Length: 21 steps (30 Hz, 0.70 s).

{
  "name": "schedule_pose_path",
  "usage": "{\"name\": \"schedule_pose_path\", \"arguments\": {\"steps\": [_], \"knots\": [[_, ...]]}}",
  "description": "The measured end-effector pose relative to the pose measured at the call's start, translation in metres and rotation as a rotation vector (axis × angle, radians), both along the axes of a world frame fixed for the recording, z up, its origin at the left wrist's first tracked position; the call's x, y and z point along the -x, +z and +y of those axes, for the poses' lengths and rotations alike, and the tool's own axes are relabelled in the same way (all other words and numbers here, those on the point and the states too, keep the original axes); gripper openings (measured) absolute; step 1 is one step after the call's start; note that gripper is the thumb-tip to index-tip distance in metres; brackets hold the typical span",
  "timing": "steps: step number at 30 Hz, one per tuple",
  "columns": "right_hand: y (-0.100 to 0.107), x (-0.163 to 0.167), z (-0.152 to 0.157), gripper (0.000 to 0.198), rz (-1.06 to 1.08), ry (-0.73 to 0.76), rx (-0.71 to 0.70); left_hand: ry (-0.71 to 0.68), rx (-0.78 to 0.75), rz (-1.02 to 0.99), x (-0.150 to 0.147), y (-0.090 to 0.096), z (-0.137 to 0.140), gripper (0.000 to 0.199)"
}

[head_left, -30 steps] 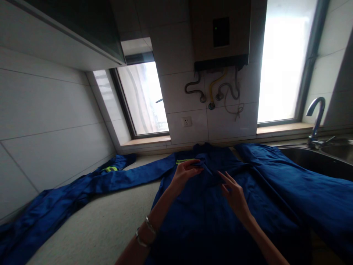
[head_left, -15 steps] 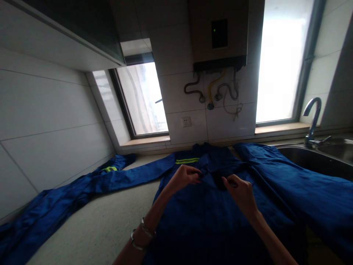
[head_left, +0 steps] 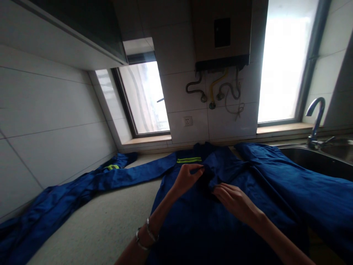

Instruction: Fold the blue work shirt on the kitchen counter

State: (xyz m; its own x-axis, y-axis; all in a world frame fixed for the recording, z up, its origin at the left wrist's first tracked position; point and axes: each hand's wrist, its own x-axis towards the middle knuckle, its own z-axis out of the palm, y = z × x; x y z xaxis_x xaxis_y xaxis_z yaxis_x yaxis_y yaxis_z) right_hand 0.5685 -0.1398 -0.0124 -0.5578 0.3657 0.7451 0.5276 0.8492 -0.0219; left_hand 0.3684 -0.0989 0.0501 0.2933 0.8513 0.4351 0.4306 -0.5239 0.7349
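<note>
A dark blue work jacket (head_left: 187, 217) with a yellow-green reflective stripe (head_left: 189, 160) on its chest lies spread on the counter, one sleeve stretched to the left. My left hand (head_left: 189, 176), two bracelets on its wrist, is closed and pinches the jacket's front near the middle. Lower and to the right, my right hand (head_left: 231, 198) is closed with its fingertips on a raised fold of the same front. Dark shadow hides exactly which edge each hand grips.
More blue cloth (head_left: 292, 180) lies on the right, up to the sink (head_left: 292, 152) with its tap (head_left: 316, 121). Another blue garment piece (head_left: 55, 206) runs along the left wall. Pale countertop (head_left: 110, 217) shows between. A water heater (head_left: 222, 33) hangs above.
My right hand has moved slightly down and left, its fingers now together on the fold. My hands are closer together. The view has shifted a little.
</note>
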Motion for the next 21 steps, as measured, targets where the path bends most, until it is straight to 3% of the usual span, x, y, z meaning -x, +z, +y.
{"name": "schedule_pose_path", "arguments": {"steps": [5,9,18,21], "knots": [[-0.001,-0.007,0.001,0.027,0.107,0.018,-0.028,-0.19,0.057,0.094,-0.008,-0.005,-0.009,0.024],[-0.003,-0.012,-0.002,0.026,0.209,0.018,0.052,-0.286,0.035,0.105,-0.013,-0.005,-0.016,0.023],[-0.024,-0.013,0.0,0.024,0.403,-0.015,0.23,-0.352,0.027,0.092,-0.017,0.0,-0.025,0.021],[-0.021,-0.014,-0.001,0.023,0.313,0.019,0.167,-0.366,0.026,0.109,-0.016,0.001,-0.025,0.022]]}}
